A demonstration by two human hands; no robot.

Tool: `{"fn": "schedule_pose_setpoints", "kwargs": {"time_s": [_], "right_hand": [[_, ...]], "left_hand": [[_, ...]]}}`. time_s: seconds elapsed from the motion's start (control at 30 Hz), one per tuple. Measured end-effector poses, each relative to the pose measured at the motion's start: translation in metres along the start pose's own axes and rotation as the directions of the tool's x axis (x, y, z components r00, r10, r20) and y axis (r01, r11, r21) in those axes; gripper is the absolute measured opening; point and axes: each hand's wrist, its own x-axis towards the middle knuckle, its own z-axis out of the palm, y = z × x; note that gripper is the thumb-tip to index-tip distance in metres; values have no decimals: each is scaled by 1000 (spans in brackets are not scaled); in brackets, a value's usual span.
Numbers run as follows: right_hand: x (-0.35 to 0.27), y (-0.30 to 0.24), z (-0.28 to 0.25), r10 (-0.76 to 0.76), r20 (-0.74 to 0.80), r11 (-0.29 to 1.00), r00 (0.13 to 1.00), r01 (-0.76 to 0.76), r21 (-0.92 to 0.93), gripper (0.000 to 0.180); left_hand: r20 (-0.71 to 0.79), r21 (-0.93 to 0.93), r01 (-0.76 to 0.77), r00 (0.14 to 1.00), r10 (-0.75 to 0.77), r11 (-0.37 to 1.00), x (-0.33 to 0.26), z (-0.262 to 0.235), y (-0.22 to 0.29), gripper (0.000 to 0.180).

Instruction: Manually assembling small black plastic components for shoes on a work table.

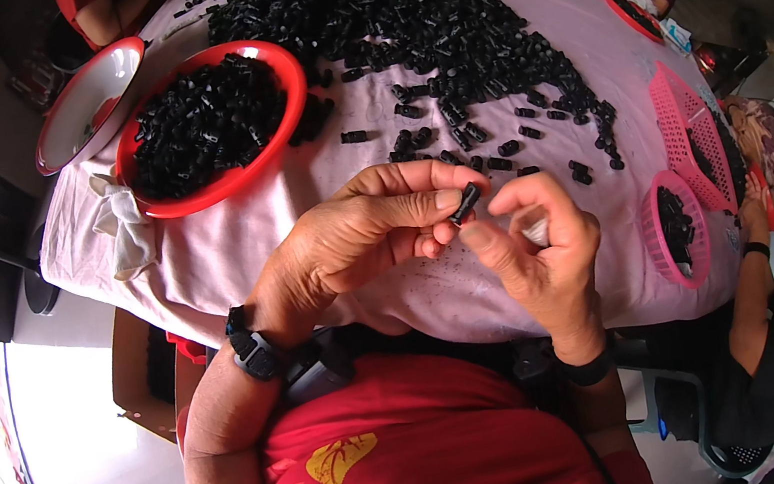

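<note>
Between the thumb and fingers of my left hand [369, 224] is a small black cylindrical plastic part [465, 203], tilted over the near side of the table. Just right of it, my right hand [546, 252] is raised with thumb and forefinger curled toward the part; a small whitish thing [535, 231] shows by its fingers, too unclear to name. Whether the right fingertips touch the black part, I cannot tell. Beyond my hands, several like parts [499, 163] lie loose on the pink cloth, in front of a large heap [435, 32] of them.
A red-rimmed basin [293, 84] full of black parts stands at left, beside a white basin [48, 144]. A crumpled white cloth [124, 228] hangs near the table edge. At right are pink baskets [656, 245] and a co-worker's arm [753, 285]. Other people sit around the table.
</note>
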Motion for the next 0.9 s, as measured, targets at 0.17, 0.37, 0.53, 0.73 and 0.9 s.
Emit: {"fn": "schedule_pose_setpoints", "kwargs": {"time_s": [0.17, 0.37, 0.53, 0.73, 0.9], "right_hand": [[3, 3, 4, -12, 63, 971, 998, 26, -239, 48], [4, 4, 6, -50, 38, 966, 998, 58, -254, 50], [2, 9, 6, -86, 64, 933, 994, 103, -344, 50], [4, 5, 6, -115, 39, 916, 993, 121, -383, 51], [4, 6, 6, -127, 19, 915, 992, 124, -383, 52]], "left_hand": [[-30, 33, -13, 999, 14, 999, 1, 7, -2, 30], [-22, 73, -39, 999, 41, 997, 1, 9, -4, 26], [-8, 60, -38, 999, 39, 997, 1, 8, -4, 24], [-44, 65, -41, 998, 44, 997, 2, 9, -6, 25], [-45, 49, -25, 999, 27, 998, 1, 10, -4, 25]]}}
